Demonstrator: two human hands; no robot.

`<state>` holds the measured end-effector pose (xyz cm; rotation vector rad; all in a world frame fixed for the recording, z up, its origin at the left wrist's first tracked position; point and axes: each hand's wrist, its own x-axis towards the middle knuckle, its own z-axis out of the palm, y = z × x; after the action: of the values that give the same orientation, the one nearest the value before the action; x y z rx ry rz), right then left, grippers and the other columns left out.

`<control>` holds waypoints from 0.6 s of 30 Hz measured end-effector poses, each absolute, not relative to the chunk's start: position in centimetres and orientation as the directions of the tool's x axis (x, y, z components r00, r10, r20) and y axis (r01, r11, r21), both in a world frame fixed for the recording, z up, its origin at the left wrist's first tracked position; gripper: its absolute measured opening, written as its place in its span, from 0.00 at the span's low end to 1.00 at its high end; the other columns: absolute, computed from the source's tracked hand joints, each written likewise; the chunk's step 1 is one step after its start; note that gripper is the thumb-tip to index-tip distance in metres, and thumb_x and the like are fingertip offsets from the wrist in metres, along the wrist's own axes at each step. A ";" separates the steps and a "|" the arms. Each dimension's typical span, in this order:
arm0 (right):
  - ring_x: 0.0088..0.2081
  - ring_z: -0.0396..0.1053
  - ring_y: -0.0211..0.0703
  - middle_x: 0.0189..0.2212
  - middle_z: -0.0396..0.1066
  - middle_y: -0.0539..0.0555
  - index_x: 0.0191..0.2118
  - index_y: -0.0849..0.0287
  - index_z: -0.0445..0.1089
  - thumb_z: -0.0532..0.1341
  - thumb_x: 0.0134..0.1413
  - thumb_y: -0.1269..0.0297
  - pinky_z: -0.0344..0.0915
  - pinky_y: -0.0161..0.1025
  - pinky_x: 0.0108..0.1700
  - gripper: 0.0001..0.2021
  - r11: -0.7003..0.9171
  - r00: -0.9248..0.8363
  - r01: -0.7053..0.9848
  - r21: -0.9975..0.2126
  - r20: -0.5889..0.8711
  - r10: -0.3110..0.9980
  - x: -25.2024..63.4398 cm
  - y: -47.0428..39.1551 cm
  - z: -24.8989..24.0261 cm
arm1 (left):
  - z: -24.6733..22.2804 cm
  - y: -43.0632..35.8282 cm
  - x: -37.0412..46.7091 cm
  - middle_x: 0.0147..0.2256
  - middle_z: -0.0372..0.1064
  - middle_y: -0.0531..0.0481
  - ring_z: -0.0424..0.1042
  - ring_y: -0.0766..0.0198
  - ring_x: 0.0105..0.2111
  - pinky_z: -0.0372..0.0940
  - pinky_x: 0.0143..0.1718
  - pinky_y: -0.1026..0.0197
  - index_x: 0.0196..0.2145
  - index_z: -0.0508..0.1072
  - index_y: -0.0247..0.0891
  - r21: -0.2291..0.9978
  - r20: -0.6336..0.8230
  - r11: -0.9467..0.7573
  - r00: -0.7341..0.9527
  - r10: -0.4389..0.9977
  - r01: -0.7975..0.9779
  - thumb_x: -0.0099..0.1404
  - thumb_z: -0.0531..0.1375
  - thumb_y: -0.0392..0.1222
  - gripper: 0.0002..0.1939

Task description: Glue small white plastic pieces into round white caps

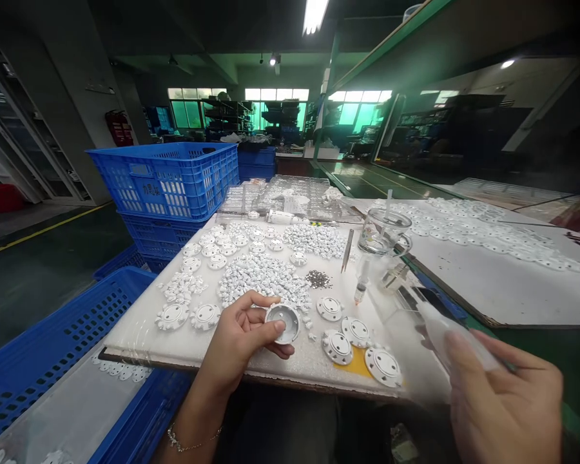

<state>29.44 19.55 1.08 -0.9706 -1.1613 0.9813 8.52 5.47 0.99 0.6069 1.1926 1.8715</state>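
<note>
White, tapered and blurred, a bottle-like plastic object (435,325) is gripped in the right hand (500,393), over the near right part of the white-topped counter (149,328). The left hand (249,328) pinches a small round white cup-shaped part (283,324) between thumb and fingers, its grey hollow side showing, above the counter's near edge. Just to the right of that part, four round white discs with notched rims (337,347) lie close together, some over a flat yellow patch (356,362). Beyond the left hand spreads a heap of small white pieces (263,280), with a little pile of dark bits (319,279) at its right. A clear syringe with an orange tip (361,289) lies farther right, and slim metal tweezers (348,250) rest near it. Behind the syringe stands a clear glass mug (384,231), a pale stick (389,201) poking out. Across the back of the counter lie clear plastic trays (302,193); left of them rise stacked blue plastic crates (169,187).
</note>
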 end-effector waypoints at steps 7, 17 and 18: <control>0.44 0.75 0.54 0.38 0.73 0.57 0.37 0.56 0.59 0.77 0.25 0.49 0.72 0.50 0.47 0.35 0.226 0.013 0.020 -0.974 0.226 0.974 30.6 22.7 -2.7 | 0.8 5.2 8.8 0.24 0.75 0.54 0.76 0.63 0.21 0.75 0.25 0.62 0.39 0.70 0.34 0.902 -0.041 -0.212 -0.565 0.824 -0.375 0.53 0.72 0.39 0.19; 0.41 0.71 0.49 0.40 0.73 0.57 0.48 0.56 0.69 0.62 0.51 0.41 0.68 0.47 0.46 0.26 0.418 0.061 0.357 -0.835 0.468 0.882 31.6 25.3 0.4 | 0.7 5.2 9.0 0.23 0.75 0.53 0.75 0.64 0.20 0.73 0.25 0.63 0.38 0.71 0.35 0.923 -0.065 -0.176 -0.589 0.805 -0.342 0.53 0.73 0.42 0.19; 0.39 0.70 0.49 0.37 0.73 0.57 0.46 0.57 0.72 0.64 0.47 0.40 0.67 0.48 0.45 0.28 0.427 0.025 0.414 -0.804 0.478 0.878 31.3 26.6 1.1 | 0.7 5.1 9.0 0.23 0.75 0.53 0.75 0.63 0.21 0.74 0.25 0.63 0.37 0.71 0.35 0.923 -0.062 -0.178 -0.589 0.806 -0.341 0.52 0.73 0.41 0.19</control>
<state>31.35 26.56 1.14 -1.1671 -1.5849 0.5294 9.01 5.14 0.69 0.5818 1.2899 1.8606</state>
